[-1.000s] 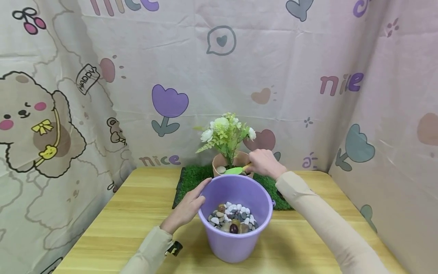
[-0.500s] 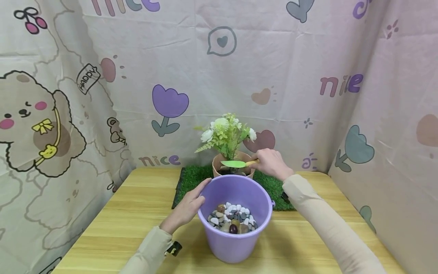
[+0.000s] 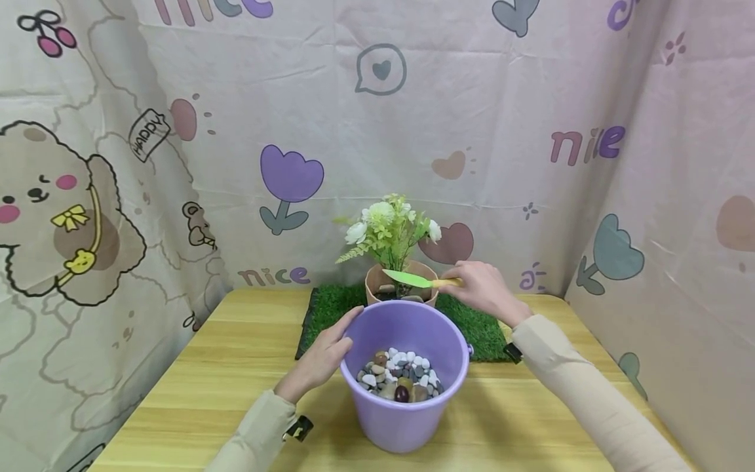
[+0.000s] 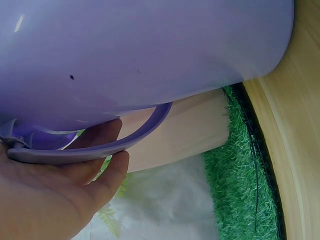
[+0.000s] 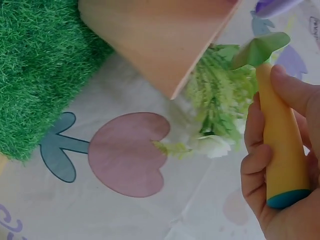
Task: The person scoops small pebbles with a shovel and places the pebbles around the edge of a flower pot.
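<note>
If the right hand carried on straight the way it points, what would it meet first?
Probably the white-flowered plant, with the trowel in the right hand leading: in the head view its green blade overlaps the plant's stems. Depth is unclear, so it might pass in front of them.

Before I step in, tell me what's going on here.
A person's left grip holds the purple bucket at one side; pebbles lie inside. The right grip has a trowel by its yellow handle, the green blade near the flower pot, which stands on the grass mat behind the bucket.
</note>
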Demonstrator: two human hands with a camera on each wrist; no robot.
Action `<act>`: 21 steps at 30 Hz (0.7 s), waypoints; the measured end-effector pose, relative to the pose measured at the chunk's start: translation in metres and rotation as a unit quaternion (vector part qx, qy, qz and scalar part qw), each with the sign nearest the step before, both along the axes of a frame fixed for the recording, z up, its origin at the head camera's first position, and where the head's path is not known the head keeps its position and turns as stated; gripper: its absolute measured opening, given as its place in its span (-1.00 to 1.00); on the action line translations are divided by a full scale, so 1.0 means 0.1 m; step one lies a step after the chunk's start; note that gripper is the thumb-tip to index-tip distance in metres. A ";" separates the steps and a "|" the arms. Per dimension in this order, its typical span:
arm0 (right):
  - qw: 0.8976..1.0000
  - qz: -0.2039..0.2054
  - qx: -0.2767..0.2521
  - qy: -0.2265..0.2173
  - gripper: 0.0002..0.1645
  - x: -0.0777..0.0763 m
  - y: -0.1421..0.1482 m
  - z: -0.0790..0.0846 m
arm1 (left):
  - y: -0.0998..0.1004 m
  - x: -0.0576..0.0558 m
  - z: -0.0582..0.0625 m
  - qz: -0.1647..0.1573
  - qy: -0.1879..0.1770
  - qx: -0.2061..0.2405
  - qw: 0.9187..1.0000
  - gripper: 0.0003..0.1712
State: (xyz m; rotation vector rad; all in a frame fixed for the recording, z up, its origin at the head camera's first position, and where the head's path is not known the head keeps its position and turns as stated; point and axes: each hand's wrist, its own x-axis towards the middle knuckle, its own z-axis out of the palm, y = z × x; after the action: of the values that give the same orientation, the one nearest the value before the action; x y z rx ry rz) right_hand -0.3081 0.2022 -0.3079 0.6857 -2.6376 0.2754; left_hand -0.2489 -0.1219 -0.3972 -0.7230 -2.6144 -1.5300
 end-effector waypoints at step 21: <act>0.986 0.158 0.032 -0.031 -0.80 0.47 0.08 -0.06 | 0.00 0.00 0.00 0.004 0.007 -0.007 1.000 -0.26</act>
State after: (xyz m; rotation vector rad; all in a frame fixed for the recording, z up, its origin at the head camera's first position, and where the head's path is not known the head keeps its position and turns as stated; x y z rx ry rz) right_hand -0.2612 0.2099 -0.3141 1.1365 -2.5966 0.3067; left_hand -0.2491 -0.1221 -0.3970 -0.7199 -2.6173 -1.5020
